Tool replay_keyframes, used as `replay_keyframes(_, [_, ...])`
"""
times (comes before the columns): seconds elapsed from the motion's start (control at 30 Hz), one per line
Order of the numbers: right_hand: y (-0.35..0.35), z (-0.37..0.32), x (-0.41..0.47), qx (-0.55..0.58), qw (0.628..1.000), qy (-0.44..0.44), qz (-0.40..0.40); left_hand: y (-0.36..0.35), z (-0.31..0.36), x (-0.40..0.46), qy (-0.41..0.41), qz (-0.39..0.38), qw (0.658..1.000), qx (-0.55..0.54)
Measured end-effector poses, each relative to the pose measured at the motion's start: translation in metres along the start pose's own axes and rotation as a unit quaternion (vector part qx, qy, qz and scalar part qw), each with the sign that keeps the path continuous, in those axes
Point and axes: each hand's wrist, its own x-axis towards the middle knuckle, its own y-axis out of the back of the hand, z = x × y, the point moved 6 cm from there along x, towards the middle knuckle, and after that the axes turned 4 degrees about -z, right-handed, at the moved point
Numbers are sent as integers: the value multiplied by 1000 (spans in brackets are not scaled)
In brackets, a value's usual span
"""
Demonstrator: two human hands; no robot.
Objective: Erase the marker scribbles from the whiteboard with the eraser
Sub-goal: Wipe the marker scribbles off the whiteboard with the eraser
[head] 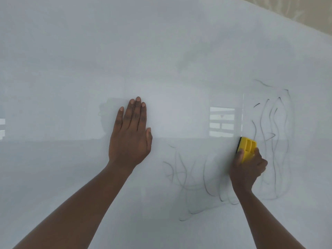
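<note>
A large whiteboard fills nearly the whole view. Thin black marker scribbles run in tall wavy lines at the right, and fainter scribbles loop lower down near the middle. My right hand grips a yellow eraser with a black felt edge, pressed against the board between the two scribble patches. My left hand lies flat on the board, fingers together and pointing up, well left of the marks and holding nothing.
A beige wall shows past the board's top right edge. A bright window reflection sits on the board just left of the eraser. Faint grey smudges mark the board's upper middle.
</note>
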Motion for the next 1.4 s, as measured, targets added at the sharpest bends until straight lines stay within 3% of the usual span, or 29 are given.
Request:
replay_keyframes(0.1, [-7,-34,-24,20,999,39,12,-1,2,-3,3,5,1000,-4])
replay_keyframes(0.2, [-27,-92,-63,21,983,179,-19,0,2,-3,-2,8,1000,-7])
replay_keyframes(0.3, [-44,-133,-113,29,945,322,-55,1,-1,-5,-18,5,1000,-15])
replay_keyframes(0.43, [-51,-128,-160,21,852,505,-135,1,-6,-9,-34,-5,999,-16])
replay_keyframes(0.57, [-44,-82,-188,-3,745,622,-242,1,-3,-13,-24,-5,1000,-9])
replay_keyframes(0.73, [-25,-11,-198,-81,628,704,-321,1,15,-22,38,0,999,-12])
replay_keyframes(0.83, [-16,28,-181,-171,532,752,-349,-3,48,-19,13,-15,1000,-22])
replay_keyframes(0.9, [-9,49,-157,-223,491,758,-366,-6,64,-13,11,-25,999,-31])
replay_keyframes(1.03, [7,84,-96,-319,450,741,-383,-10,88,9,10,-28,999,-26])
replay_keyframes(1.13, [23,104,-52,-357,447,725,-383,-11,95,27,21,-18,999,-16])
replay_keyframes(1.4, [26,119,-21,-303,427,762,-382,-17,91,37,45,-17,999,21])
